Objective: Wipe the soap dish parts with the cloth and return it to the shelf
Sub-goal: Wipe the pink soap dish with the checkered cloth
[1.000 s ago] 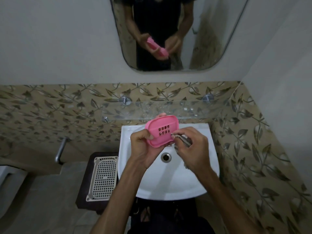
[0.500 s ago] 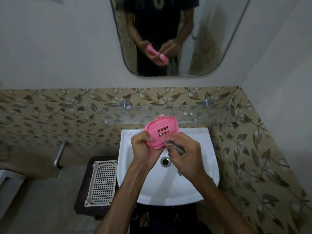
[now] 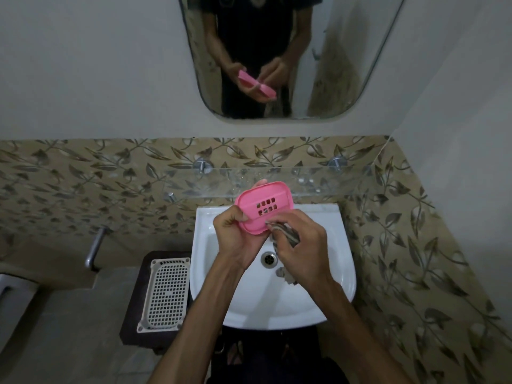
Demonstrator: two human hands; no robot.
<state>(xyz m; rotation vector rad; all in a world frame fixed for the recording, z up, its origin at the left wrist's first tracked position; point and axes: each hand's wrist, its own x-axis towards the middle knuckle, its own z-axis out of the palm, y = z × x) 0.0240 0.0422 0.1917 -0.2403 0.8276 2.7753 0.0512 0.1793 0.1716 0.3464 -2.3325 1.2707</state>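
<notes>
A: Seen from above: a pink soap dish (image 3: 263,209), slotted, tilted up over a white sink (image 3: 332,245).

B: Held how?

A: Gripped at its lower left edge by the left hand (image 3: 235,231), thumb curled over the rim, one fingertip showing behind the far edge.

B: And the right hand?

A: Right hand (image 3: 302,242) closed round a grey striped cloth (image 3: 288,234), bunched and pressed against the dish's lower right edge. A loose end of cloth hanging below the palm, over the basin near the drain (image 3: 268,257).

B: The shelf?

A: Glass shelf (image 3: 318,180) on two metal pegs, fixed to leaf-patterned tiles (image 3: 110,176) just behind and above the dish. Not touching it.

B: Anything else nearby?

A: Left of the sink, a white grid tray (image 3: 163,295) lying flat on a dark stool (image 3: 133,322); possibly another part of the dish, hard to tell in this light. A metal handle (image 3: 94,248) further left. Above, a mirror (image 3: 277,51) reflecting both hands and the pink dish.
</notes>
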